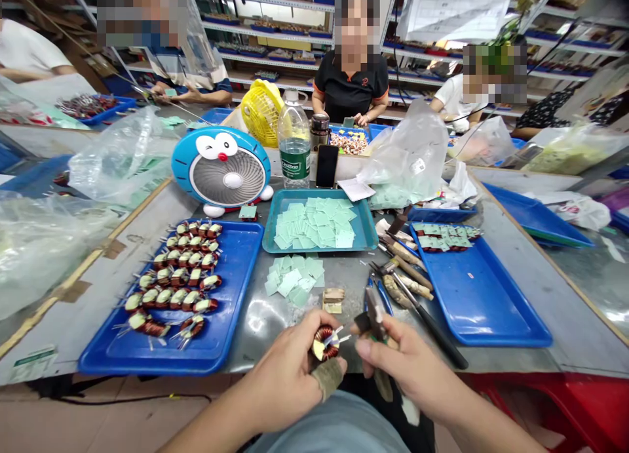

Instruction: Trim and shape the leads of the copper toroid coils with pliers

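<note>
Nearest, the left hand point(295, 364) has its grip closed around a copper-wound coil point(329, 352) above the worktop's point(258, 322) near edge, wire leads pointing toward the right hand point(405, 348), whose grip clasps a dark tool point(375, 307). Beyond lie loose green squares point(295, 279), then a teal tray point(366, 233) of more. Behind it stands a water bottle point(295, 151); farther, a co-worker point(354, 89) in black.

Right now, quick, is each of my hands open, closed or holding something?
Left hand: closed, holding a copper-wound toroidal coil.
Right hand: closed around a metal hand tool; its exact type is unclear.
</note>
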Tool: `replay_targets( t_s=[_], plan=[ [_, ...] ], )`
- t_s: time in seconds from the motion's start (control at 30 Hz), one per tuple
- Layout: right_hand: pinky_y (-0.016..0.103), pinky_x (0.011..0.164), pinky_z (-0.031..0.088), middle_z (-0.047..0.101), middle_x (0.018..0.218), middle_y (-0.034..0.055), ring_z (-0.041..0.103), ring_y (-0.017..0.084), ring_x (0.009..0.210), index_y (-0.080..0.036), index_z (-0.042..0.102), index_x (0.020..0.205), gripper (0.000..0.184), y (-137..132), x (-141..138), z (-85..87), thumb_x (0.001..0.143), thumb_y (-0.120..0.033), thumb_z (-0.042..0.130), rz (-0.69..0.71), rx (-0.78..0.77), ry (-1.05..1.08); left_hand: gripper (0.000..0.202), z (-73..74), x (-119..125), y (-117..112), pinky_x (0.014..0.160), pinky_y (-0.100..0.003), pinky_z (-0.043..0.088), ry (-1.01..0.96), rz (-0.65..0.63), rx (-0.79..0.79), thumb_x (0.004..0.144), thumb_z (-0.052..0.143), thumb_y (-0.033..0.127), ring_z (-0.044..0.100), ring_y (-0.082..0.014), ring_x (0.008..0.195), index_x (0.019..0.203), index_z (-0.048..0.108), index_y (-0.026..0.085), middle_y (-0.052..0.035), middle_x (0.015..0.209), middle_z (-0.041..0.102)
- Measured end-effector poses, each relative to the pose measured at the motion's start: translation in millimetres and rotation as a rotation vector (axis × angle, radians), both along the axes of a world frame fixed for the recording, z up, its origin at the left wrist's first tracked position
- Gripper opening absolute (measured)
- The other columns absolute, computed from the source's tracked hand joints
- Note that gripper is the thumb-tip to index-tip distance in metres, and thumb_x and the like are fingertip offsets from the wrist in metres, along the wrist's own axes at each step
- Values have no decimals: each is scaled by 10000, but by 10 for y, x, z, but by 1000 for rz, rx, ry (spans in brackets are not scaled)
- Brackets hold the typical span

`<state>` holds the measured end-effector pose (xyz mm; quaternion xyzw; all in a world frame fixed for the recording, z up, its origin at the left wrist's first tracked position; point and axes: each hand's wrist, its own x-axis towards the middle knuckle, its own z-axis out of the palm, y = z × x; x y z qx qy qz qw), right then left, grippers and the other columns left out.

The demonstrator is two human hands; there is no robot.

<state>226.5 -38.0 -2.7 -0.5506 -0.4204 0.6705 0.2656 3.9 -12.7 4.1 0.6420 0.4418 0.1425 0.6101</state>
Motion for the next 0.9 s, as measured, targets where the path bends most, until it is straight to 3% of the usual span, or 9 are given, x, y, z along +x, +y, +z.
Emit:
replay_targets(
  t_s=[0.2,0.47,0.73,0.9],
  plan=[
    [245,695,452,649,825,10,576,139,727,-169,662,982,349,87,-241,-26,783,-417,804,-69,-142,231,267,18,45,-11,676,-216,466,52,19,-41,867,633,384,631,-136,780,1044,519,221,13,908,689],
    [217,614,388,602,698,-5,504,98,618,-126,642,873,311,104,-247,-38,771,-376,797,8,-224,245,182,1,17,-58,672,-213,446,44,-2,-32,865,596,284,652,-128,769,1022,516,238,36,922,731],
    [222,657,394,626,785,1,507,110,683,-130,669,925,386,10,-321,-92,733,-415,844,-91,-196,243,190,-19,36,-42,687,-233,427,166,15,55,858,599,350,636,-147,768,983,533,223,19,865,695],
    [219,632,377,610,751,-8,500,111,664,-136,650,889,412,-22,-402,-112,676,-408,874,-169,-288,299,182,-19,16,-47,662,-226,391,204,-17,88,857,584,331,606,-139,736,990,509,232,33,828,665]
  ],
)
